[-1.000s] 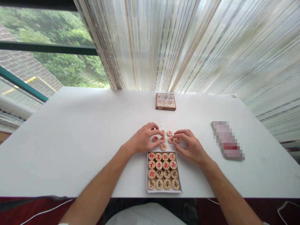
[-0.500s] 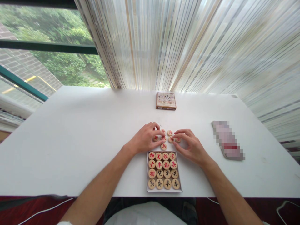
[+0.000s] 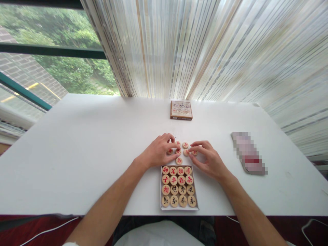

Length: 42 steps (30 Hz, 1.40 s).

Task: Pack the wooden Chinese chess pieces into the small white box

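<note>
Several round wooden Chinese chess pieces with red characters lie loose on the white table (image 3: 84,157). The thumb and index finger of my left hand (image 3: 163,149) close around a red cannon piece (image 3: 178,151); another piece (image 3: 169,151) shows within the curl of that hand. My right hand (image 3: 208,159) has its fingers apart, with the tips at the right edge of a red piece (image 3: 186,152). One more piece (image 3: 194,152) is partly covered by its fingers. Between the hands lie red soldier pieces, one at the back (image 3: 185,145) and one nearer me (image 3: 178,160).
Close to my body stands a shallow white box (image 3: 161,188) filled with rows of red and black pieces. A flat printed Chinese chess box (image 3: 181,110) lies at the back. To the right is a blurred-out flat object (image 3: 247,152). A striped curtain (image 3: 166,48) hangs behind.
The red cannon piece under my left fingers has shifted very slightly to the left. Both hands otherwise keep their places.
</note>
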{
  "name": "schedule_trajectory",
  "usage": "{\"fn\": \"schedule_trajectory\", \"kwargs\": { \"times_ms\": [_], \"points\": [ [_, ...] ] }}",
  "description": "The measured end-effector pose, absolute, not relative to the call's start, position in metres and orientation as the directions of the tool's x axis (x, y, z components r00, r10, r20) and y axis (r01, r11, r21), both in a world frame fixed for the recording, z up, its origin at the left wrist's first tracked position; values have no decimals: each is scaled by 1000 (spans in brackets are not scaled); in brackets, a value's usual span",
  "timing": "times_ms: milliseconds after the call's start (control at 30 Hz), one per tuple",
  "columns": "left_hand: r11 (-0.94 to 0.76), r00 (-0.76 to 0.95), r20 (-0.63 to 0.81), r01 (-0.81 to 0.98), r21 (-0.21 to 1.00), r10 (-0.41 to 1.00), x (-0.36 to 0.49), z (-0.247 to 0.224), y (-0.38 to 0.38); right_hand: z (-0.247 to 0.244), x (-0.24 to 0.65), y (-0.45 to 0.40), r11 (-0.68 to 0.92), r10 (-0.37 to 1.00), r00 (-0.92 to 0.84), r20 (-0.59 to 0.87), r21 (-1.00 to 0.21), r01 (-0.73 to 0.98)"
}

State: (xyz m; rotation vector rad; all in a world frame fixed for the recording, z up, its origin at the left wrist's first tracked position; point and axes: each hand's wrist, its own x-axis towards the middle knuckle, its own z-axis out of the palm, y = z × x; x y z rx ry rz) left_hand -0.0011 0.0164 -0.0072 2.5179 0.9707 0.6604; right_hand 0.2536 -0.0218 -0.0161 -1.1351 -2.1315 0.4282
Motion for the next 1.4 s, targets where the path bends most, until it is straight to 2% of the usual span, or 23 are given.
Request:
{"fn": "schedule_trajectory", "kwargs": {
  "times_ms": [233, 500, 900, 1400],
  "points": [
    [-704, 659, 298, 518, 486, 691, -2, -5, 16, -19, 251, -25, 634, 773, -452, 445, -516, 576],
    [-709, 656, 310, 518, 479, 688, -2, -5, 16, -26, 246, -26, 688, 725, -566, 392, -412, 597],
    [-707, 645, 327, 510, 490, 691, -1, -7, 17, -29, 249, -24, 691, 723, -548, 422, -425, 585],
    [-662, 543, 417, 403, 632, 729, -6, -1, 18, -27, 247, -25, 694, 720, -559, 411, -434, 574]
  ]
}}
